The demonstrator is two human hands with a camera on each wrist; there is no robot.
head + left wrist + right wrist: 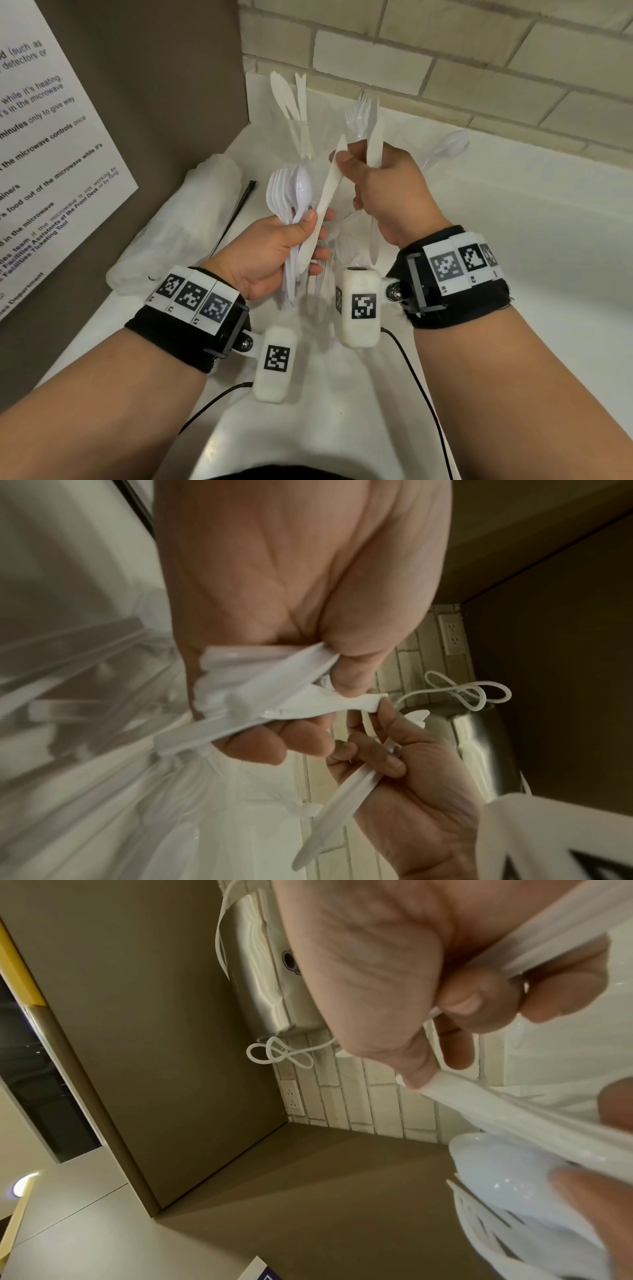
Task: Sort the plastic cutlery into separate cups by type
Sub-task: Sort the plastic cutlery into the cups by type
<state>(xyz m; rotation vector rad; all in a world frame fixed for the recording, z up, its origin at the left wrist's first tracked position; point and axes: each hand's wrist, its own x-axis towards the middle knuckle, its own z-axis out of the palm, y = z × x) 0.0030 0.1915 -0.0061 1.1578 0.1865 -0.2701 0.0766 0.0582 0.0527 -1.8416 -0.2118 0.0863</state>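
Head view is showing the left hand (274,253) gripping a mixed bundle of cutlery (291,202) above the table (513,240), its fingers (317,253) curled tight round the handles, forks and a spoon fanning out at the top. The right hand (380,195) is pinching the tip of one knife (325,202) between thumb and forefinger while its other fingers are clamped on a second knife (375,144) already kept in the palm. Beyond the bundle, clear cups are standing near the brick wall (445,51): one with knives (291,99), one to its right with forks (359,113), and a spoon (448,145) further right. Doing this step well probably means drawing the knife straight along its length, easing the left grip just enough that its neighbours are not dragged out with it. Both knives then likely belong in the knife cup, handles down; the light cup may tip if they are dropped in carelessly.
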